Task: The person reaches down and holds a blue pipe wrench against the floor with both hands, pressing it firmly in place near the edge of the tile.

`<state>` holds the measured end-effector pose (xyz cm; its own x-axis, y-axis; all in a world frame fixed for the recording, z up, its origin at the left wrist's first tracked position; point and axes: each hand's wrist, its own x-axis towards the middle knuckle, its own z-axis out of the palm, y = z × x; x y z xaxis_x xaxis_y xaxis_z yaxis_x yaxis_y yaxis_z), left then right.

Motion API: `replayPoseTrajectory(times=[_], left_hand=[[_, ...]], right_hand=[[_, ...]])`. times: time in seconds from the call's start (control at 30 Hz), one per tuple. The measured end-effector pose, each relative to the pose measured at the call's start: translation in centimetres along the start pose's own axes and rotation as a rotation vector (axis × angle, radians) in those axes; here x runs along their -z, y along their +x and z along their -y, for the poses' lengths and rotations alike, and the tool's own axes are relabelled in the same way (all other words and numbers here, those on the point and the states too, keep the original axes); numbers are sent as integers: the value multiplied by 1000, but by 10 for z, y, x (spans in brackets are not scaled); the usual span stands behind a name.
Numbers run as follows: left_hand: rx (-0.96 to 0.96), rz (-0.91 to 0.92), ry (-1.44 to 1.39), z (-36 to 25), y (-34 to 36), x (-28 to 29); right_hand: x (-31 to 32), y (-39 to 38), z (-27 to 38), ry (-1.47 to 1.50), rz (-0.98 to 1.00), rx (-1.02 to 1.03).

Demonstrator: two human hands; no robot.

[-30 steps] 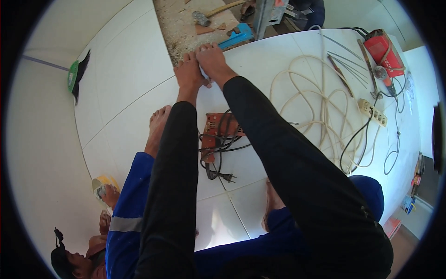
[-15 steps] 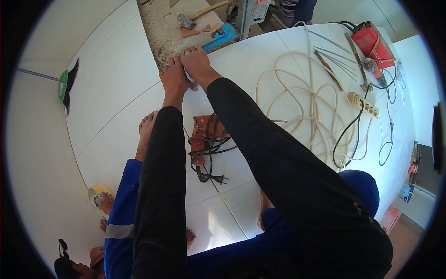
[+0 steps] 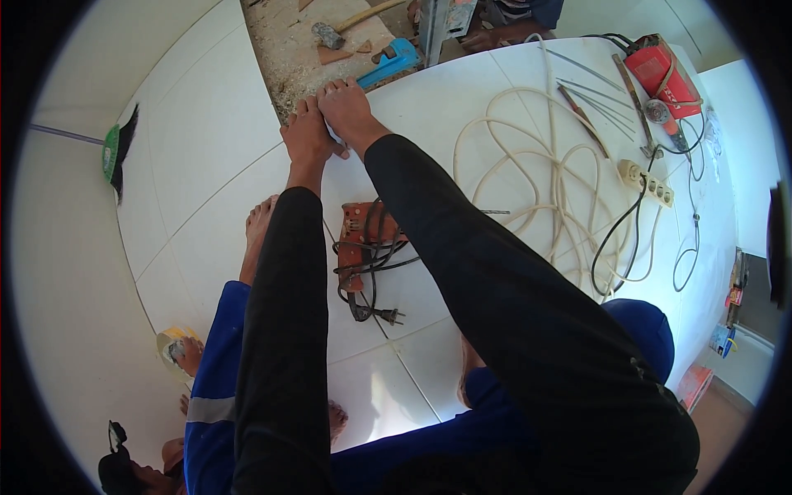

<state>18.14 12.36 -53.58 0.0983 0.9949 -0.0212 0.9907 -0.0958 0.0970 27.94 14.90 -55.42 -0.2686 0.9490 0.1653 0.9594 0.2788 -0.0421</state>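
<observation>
Hardly anything shifts from the half-second-earlier view except a co-worker's bare forearm (image 3: pixel 497 36), now showing beside the grey metal post (image 3: pixel 431 31) at the top. Both bare hands of the wearer, left hand (image 3: pixel 305 137) and right hand (image 3: pixel 346 114), sit side by side on the smooth, glossy white floor tile (image 3: pixel 404 114), at its edge by a rough, rubble-strewn patch (image 3: pixel 289 49). Their fingers lie close together, bent toward that edge; whether they grip anything underneath cannot be told. Just beyond the right fingertips lies a bright blue, long-handled tool (image 3: pixel 393 63). Below the hands, a red power drill (image 3: pixel 355 239) lies tangled in its black cord. Such tile is probably hard, stiff, slippery and brittle at the corners, best held by its exposed edge, palms flat.
</observation>
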Motion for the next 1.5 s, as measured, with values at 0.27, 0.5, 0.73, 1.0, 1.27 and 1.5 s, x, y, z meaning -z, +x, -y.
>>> replayPoseTrajectory(times=[0.27,0.5,0.73,1.0,1.27,1.5], left_hand=[[7,-7,26,3,2,-2],[-5,-10,16,-7,2,-2],[-49,-26,96,1,0,-2],[-49,-6,117,-2,3,1],[-52,-3,170,-12,3,1],[-47,7,110,-7,3,-1]], right_hand=[[-3,1,2,1,-3,-9],[-16,-1,-3,-66,-170,-35],[-15,0,2,-59,-171,-31],[-14,2,-1,-13,-146,-39],[-14,0,-4,5,-123,-51],[-15,0,-5,-6,-123,-54]])
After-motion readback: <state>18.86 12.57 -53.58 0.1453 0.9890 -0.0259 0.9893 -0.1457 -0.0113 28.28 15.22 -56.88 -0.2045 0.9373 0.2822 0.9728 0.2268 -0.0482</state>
